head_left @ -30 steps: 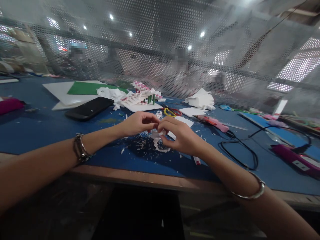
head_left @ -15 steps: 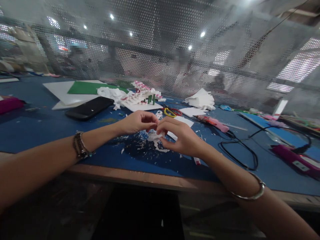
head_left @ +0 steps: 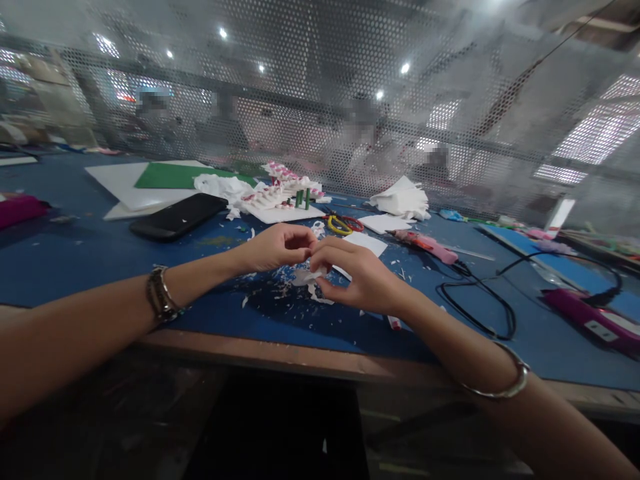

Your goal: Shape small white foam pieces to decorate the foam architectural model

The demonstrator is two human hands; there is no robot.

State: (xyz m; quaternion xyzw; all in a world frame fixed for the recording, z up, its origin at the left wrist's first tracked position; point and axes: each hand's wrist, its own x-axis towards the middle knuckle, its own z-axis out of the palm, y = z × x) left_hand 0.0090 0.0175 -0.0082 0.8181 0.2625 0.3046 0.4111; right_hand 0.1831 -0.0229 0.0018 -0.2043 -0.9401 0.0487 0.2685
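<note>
My left hand (head_left: 274,247) and my right hand (head_left: 358,276) meet over the blue table top (head_left: 75,260), fingertips touching. Both are closed in a pinch on a small white foam piece (head_left: 306,275) held between them just above the table. White foam scraps (head_left: 280,288) lie scattered under and around the hands. A bracelet sits on my left wrist and a metal bangle on my right.
A black phone (head_left: 179,216) lies at the left, with white and green sheets (head_left: 165,177) behind it. Small foam parts (head_left: 280,197), scissors (head_left: 343,223), a pink glue gun (head_left: 425,245), black cable (head_left: 480,313) and a purple device (head_left: 590,317) sit beyond. Perforated metal screen at the back.
The hands have stayed together. The white piece has dropped slightly lower between the fingers and my right hand has turned a little.
</note>
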